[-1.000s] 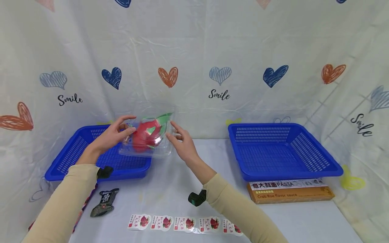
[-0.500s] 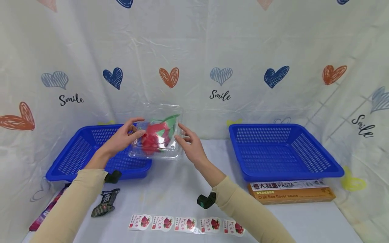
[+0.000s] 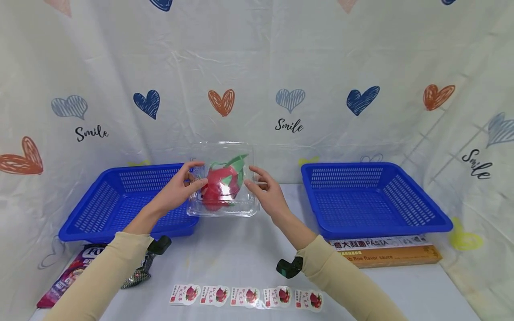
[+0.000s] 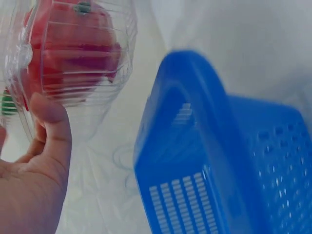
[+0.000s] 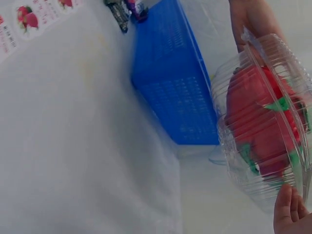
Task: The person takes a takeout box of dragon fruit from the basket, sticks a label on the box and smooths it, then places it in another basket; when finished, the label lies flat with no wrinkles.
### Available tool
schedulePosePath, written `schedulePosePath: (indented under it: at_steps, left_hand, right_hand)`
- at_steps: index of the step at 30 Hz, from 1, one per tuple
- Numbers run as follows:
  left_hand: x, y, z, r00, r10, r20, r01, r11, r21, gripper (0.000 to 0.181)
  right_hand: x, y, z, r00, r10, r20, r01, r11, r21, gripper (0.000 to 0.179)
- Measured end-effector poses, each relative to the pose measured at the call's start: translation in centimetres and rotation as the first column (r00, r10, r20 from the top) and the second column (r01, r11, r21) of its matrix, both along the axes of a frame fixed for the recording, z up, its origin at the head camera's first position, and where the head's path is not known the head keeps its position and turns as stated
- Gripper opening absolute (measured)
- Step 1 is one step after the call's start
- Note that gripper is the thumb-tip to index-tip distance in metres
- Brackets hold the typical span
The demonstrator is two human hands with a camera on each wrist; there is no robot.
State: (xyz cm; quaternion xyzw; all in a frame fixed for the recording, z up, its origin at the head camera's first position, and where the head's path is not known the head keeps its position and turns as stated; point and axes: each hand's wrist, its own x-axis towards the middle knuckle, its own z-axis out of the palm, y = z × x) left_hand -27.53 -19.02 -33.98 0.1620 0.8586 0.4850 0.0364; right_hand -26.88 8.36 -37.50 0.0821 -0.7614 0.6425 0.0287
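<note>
Both hands hold a clear plastic clamshell box (image 3: 223,210) in the air, from its two sides. Inside lies a dragon fruit (image 3: 218,183), red with green leaf tips. My left hand (image 3: 176,191) pinches the left side of the box between thumb and fingers; the left wrist view shows the thumb pressed near the lid seam. On the opposite side my right hand (image 3: 270,194) grips with thumb and fingertips, as the right wrist view also shows. The lid lies over the fruit. Part of the box overlaps the left blue basket (image 3: 132,233) in the head view.
At the right stands another blue basket (image 3: 385,230), with an orange pasta box (image 3: 393,257) in front of it. A strip of several dragon fruit stickers (image 3: 250,296) lies at the front. A purple-red packet (image 3: 64,281) and a dark wrapped packet (image 3: 137,277) lie at the left.
Both hands have carried the box to the right, from over the left basket to its right edge. The box now faces the camera more squarely. The purple-red packet shows more.
</note>
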Motion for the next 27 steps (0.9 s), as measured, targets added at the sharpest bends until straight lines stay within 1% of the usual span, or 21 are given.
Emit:
schedulePosePath:
  at_steps: [5, 10, 14, 17, 21, 27]
  left_hand:
    - [0.2, 1.3, -1.4, 1.000, -0.027, 0.012, 0.027, 1.000, 0.014, 0.061]
    - [0.9, 3.0, -2.2, 0.998, -0.047, 0.034, 0.047, 0.999, -0.004, 0.063]
    - [1.3, 4.3, -2.8, 0.998, -0.045, 0.047, 0.046, 0.999, -0.021, 0.064]
    - [1.6, 5.1, -3.4, 0.997, -0.039, 0.063, 0.041, 0.999, -0.022, 0.064]
    - [2.0, 6.0, -4.5, 0.997, -0.047, 0.068, 0.049, 0.999, -0.018, 0.062]
    - [2.7, 6.7, -6.3, 0.995, -0.063, 0.082, 0.065, 0.998, -0.023, 0.061]
  right_hand:
    - [0.6, 1.6, -0.7, 0.999, -0.010, 0.036, 0.009, 1.000, 0.024, 0.047]
    - [1.3, 3.2, -1.4, 0.998, -0.014, 0.055, 0.012, 0.999, 0.030, 0.047]
    - [1.7, 4.3, -1.7, 0.997, -0.012, 0.076, 0.010, 1.000, 0.026, 0.049]
    - [2.1, 5.0, -2.0, 0.996, -0.008, 0.093, 0.004, 0.999, 0.041, 0.051]
    - [2.4, 5.8, -3.0, 0.994, -0.007, 0.108, 0.000, 0.998, 0.064, 0.051]
    - [2.9, 6.5, -4.7, 0.989, -0.017, 0.150, 0.001, 0.994, 0.106, 0.050]
